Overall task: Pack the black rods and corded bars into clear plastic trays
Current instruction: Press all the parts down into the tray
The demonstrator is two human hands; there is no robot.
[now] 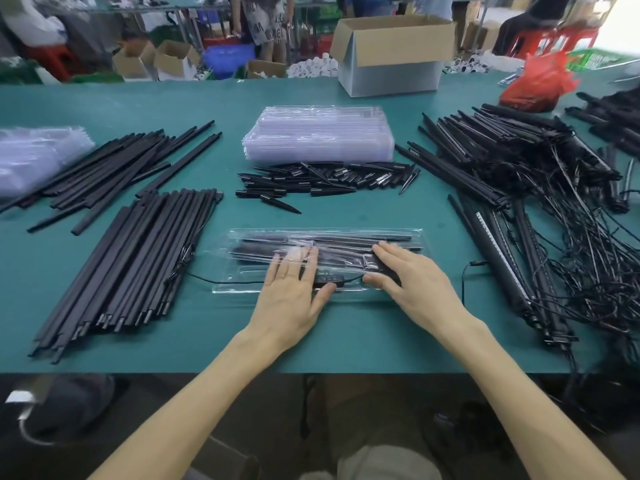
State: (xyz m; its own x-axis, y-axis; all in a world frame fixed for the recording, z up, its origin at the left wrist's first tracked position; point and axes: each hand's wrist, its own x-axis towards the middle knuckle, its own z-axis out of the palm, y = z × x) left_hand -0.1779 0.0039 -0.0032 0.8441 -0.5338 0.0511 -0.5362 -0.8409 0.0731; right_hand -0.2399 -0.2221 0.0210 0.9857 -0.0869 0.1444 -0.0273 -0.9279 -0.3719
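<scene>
Setting: busy packing workshop, cardboard box (391, 53) and red bag (540, 84) at far edge of green table (346, 341).
Corded bars (519, 188): large tangled heap on right, cords spilling toward near edge; biggest stock left to pack.
Black rods (138, 258): neat bundle at front left, looser spread (121, 168) behind it, both apart from the tray being filled.
Tray stack (318, 133): pile of empty clear trays at centre back, many unused.
Tray in work (239, 287): single clear tray at front centre, dark bars already lying in far channels, near channels partly unfilled.
Short pointed pieces (318, 181): low pile just in front of Tray stack.
Left hand (294, 289): flat, fingers straight and spread, pressing on tray's middle, gripping nothing.
Right hand (408, 275): fingers straight over a black bar at tray's right, thumb alongside, seemingly pressing down rather than clasping.
Controller (327, 279): small button unit on a cord between the thumbs.
Progress: judged early; one tray nearly filled, no finished trays visible, heaps large.
In the way: cord trailing off tray to left, needing tucking; tangled heap likely to snag on lifting.
</scene>
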